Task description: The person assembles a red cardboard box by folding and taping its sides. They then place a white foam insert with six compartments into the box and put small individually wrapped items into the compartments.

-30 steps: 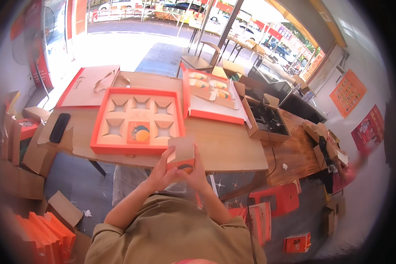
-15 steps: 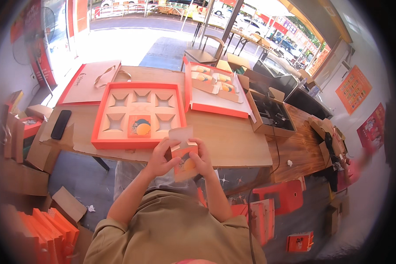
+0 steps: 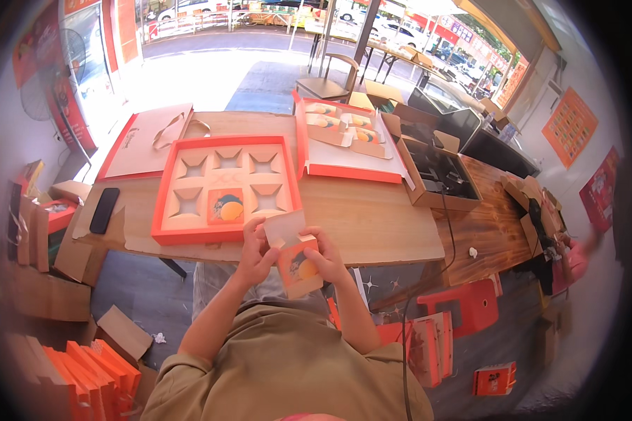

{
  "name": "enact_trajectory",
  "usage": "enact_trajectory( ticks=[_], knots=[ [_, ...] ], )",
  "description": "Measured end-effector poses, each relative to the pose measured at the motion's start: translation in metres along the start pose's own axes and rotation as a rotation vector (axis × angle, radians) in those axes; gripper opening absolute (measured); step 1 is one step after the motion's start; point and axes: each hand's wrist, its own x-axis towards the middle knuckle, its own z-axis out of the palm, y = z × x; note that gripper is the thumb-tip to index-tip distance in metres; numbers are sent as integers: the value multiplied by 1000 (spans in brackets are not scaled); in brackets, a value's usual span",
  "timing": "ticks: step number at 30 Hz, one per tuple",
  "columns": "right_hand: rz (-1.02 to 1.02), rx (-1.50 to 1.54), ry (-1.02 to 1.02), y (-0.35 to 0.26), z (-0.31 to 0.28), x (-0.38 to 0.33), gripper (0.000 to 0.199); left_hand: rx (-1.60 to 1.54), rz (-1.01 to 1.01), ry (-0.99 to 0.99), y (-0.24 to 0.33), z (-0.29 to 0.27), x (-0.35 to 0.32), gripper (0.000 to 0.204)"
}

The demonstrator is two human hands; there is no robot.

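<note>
Above my lap, just off the table's near edge, I hold a small orange-and-cream folding carton (image 3: 298,270) with a round yellow print. Its top flap stands up and its lower end flap sticks out. My left hand (image 3: 256,258) grips its left side; my right hand (image 3: 325,257) presses its right side, thumb on the front. Beyond them lies a red-rimmed gift box (image 3: 189,236) with a cream insert of square wells. One matching small carton (image 3: 226,206) sits in the near middle well. To the right, an open red-and-white box (image 3: 361,174) carries several flat printed cartons (image 3: 364,135).
A black phone (image 3: 104,210) and a pale gift bag (image 3: 144,144) lie on the left of the table (image 3: 372,228). At right stands a cardboard box (image 3: 446,200) with dark contents; a cable trails from it. Orange packages (image 3: 91,375) and a red stool (image 3: 481,309) flank me.
The whole view has shifted slightly. Both hands keep hold of the small carton, which is tilted a little more, its raised flap leaning further left.
</note>
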Motion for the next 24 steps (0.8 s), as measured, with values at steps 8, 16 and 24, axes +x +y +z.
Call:
enact_trajectory(
  ticks=[8, 16, 24],
  knots=[
    [-2, -9, -9, -8, 5, 2, 55, 146, 153, -118, 5, -9, 9, 37],
    [-76, -28, -57, -19, 12, 7, 78, 59, 43, -42, 14, -2, 10, 26],
    [-38, -108, -95, -23, 10, 6, 64, 244, 145, -23, 20, -5, 14, 24]
  ],
)
